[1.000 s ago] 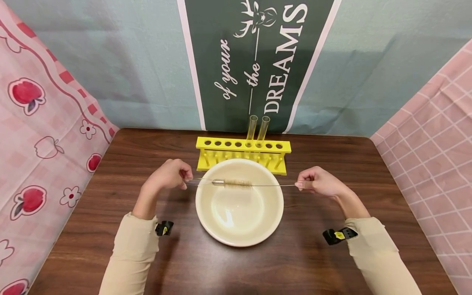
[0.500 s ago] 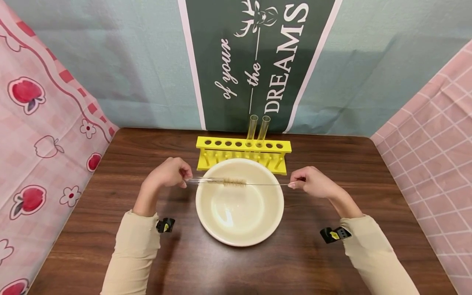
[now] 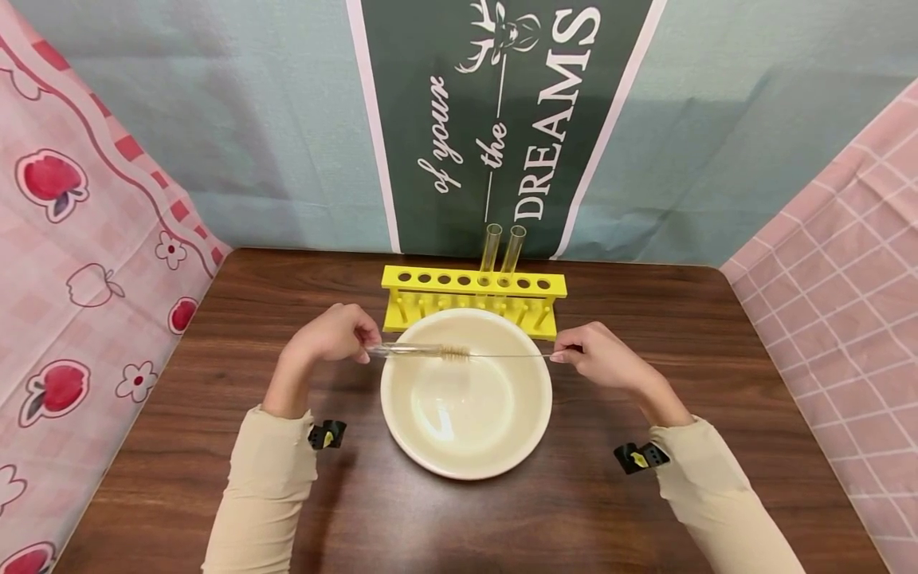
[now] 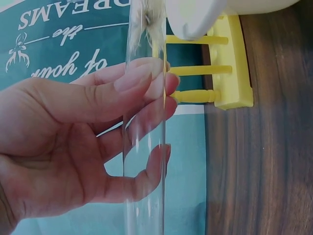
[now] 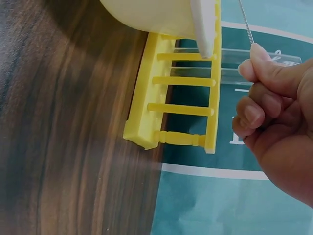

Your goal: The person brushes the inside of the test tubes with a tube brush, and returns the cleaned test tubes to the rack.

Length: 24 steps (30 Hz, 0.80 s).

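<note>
My left hand [image 3: 333, 335] grips a clear glass test tube [image 3: 412, 349] and holds it level over the cream bowl [image 3: 466, 462]. In the left wrist view the fingers [image 4: 142, 78] curl round the tube [image 4: 144, 147]. My right hand [image 3: 598, 356] pinches the thin wire handle [image 3: 512, 355] of a bristle brush [image 3: 453, 351], whose bristles sit mostly inside the tube's mouth. The right wrist view shows the wire [image 5: 244, 24] rising from the pinched fingers [image 5: 261, 66].
A yellow test tube rack [image 3: 473, 299] stands just behind the bowl with two clear tubes [image 3: 502, 247] upright in it. The dark wooden table [image 3: 215, 319] is walled by patterned cloths left and right and a banner behind.
My right hand moved left, pushing the brush further into the tube; more of the bristles are now inside the glass. The left hand stayed almost still.
</note>
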Available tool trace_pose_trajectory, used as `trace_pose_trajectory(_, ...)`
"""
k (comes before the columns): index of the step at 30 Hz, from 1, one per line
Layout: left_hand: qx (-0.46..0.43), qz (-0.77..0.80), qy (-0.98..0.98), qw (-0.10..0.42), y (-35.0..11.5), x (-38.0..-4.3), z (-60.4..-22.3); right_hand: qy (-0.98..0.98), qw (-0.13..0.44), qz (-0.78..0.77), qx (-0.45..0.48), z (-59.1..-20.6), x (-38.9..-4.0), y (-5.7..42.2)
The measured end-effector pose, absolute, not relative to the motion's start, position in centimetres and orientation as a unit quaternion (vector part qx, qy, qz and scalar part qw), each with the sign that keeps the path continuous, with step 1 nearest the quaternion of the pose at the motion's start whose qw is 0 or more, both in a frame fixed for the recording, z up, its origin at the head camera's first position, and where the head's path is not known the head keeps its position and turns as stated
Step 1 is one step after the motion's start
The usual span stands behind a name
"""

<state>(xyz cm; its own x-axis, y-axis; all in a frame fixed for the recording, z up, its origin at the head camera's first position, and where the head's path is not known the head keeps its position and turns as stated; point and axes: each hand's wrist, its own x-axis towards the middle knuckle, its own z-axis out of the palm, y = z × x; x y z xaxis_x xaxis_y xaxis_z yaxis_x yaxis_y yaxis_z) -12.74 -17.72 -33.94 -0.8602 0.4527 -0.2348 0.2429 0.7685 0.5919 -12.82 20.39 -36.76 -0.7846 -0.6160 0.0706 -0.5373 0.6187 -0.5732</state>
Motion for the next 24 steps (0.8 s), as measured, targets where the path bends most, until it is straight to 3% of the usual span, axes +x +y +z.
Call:
trace_pose_trajectory(9,0.176,0.287,0.922,0.191,-17.1,-12.9,-33.9,0.891,0.032,-0.267,-0.367,-36.6,-13.0,19.5)
trace_pose_trajectory(24,0.179,0.281,0.921,0.199,-15.6,-13.1,-33.8,0.889,0.031,-0.246,-0.384,-36.7,-12.8,17.7)
